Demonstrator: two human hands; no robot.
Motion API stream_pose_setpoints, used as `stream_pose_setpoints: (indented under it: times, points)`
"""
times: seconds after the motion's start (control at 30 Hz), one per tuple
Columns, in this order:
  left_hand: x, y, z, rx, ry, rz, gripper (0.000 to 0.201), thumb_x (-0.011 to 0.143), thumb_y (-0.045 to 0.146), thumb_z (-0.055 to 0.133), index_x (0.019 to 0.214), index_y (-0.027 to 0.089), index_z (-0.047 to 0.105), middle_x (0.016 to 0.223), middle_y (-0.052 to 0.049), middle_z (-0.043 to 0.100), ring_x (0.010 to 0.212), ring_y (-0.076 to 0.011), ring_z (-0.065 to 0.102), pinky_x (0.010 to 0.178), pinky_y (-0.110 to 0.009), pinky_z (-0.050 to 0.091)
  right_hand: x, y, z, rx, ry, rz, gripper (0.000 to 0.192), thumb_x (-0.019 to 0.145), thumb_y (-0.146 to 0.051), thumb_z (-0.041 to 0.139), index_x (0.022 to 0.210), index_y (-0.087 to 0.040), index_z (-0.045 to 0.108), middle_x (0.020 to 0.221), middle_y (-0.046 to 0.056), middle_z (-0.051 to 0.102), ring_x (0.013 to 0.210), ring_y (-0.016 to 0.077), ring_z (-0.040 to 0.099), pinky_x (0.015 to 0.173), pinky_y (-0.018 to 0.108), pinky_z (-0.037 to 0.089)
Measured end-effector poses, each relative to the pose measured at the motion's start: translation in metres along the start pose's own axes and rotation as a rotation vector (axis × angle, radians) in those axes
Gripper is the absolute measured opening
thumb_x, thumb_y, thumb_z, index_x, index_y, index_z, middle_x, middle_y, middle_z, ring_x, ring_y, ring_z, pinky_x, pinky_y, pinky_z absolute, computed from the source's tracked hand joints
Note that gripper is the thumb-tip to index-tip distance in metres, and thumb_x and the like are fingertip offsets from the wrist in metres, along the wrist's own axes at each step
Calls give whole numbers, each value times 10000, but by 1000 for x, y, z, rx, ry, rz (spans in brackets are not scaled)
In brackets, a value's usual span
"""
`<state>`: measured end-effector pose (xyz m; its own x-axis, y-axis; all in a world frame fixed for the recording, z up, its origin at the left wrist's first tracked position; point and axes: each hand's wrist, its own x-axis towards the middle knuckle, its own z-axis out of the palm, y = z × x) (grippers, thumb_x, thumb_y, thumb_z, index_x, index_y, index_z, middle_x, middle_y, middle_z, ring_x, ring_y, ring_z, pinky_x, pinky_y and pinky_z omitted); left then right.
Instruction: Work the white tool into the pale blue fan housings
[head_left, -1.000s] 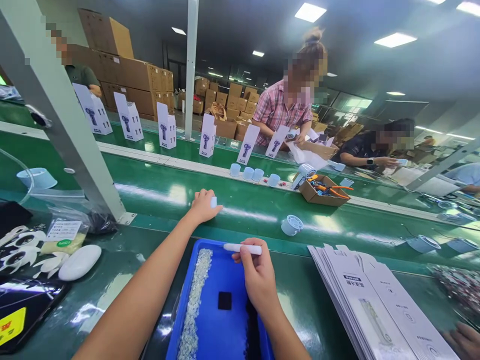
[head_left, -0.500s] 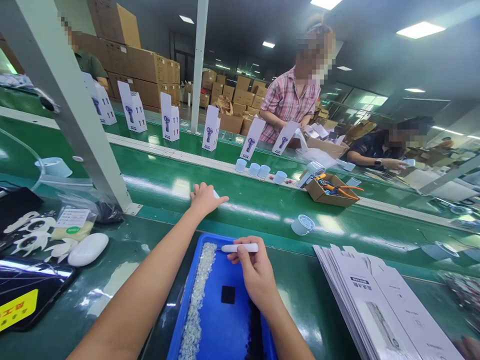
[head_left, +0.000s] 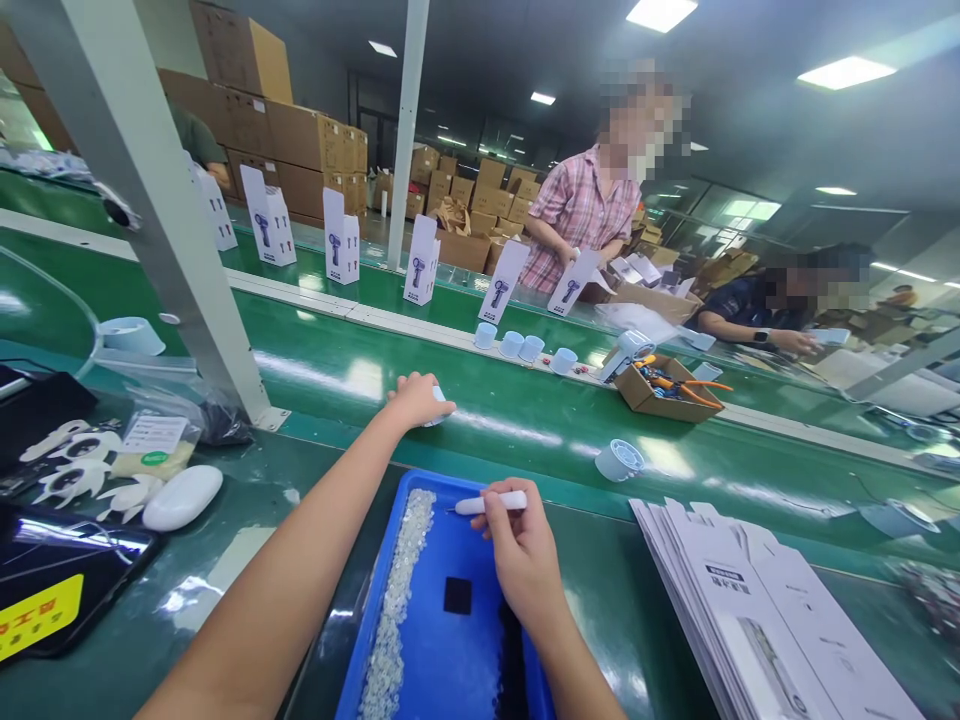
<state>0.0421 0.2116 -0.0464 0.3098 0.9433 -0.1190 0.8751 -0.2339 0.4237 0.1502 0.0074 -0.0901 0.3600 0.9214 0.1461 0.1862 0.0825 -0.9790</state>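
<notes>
My left hand [head_left: 417,401] reaches out over the green conveyor belt, its fingers curled round a light-blue plastic part [head_left: 436,396] that is mostly hidden. Between the thumb and fingers of my right hand [head_left: 516,540] lies a white pen-shaped tool [head_left: 480,504] with a thin tip pointing left. That tool hovers above the far end of a blue tray [head_left: 442,476]. Along the tray's left side runs a heap of small clear pieces [head_left: 401,570]. Dark small pieces [head_left: 511,650] line its right side, and a black square [head_left: 457,596] lies in the middle.
Right of the tray lies a stack of flat white cartons [head_left: 750,610]. A light-blue cup [head_left: 619,460] stands on the belt [head_left: 517,430], with a cardboard tool box [head_left: 660,395] behind. A metal post [head_left: 180,210] rises at left. Two co-workers work across the line.
My left hand's fingers have closed more round the light-blue part. My right hand with the white tool has shifted slightly right, away from the clear pieces.
</notes>
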Motion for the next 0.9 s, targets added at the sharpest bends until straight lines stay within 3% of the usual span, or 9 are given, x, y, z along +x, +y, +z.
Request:
stream_pose_setpoints:
  times: [0.23, 0.4, 0.67, 0.9]
  points:
    - [-6, 2, -8, 0, -87, 109, 384, 812, 356, 634, 1144, 173, 576, 1196, -95, 564, 1150, -271, 491, 928, -462, 429, -3, -11, -1, -209, 35, -136, 225, 922, -431, 479, 833, -226, 494, 687, -10, 576, 604, 146, 544, 579, 259, 420]
    - [-7, 8, -1, 23, -97, 148, 342, 845, 348, 613, 1133, 168, 578, 1239, -97, 541, 1157, -267, 491, 949, -479, 422, -3, -18, -4, -413, -70, -207, 215, 923, -409, 461, 806, -230, 485, 657, -19, 536, 564, 137, 481, 540, 250, 367]
    - [-6, 13, 13, 54, -78, 160, 396, 857, 394, 573, 1175, 162, 536, 1246, -108, 520, 1168, -283, 471, 959, -497, 392, 8, -19, -28, -337, 195, -208, 276, 924, -442, 475, 749, -233, 424, 608, -46, 515, 545, 122, 481, 546, 233, 383]
    - [0, 7, 21, 28, -13, 183, 409, 739, 442, 589, 1065, 201, 535, 1209, -138, 482, 1201, -342, 401, 937, -433, 392, 10, -18, -29, -350, 117, -150, 286, 924, -450, 471, 746, -230, 431, 605, -43, 515, 531, 119, 459, 518, 229, 365]
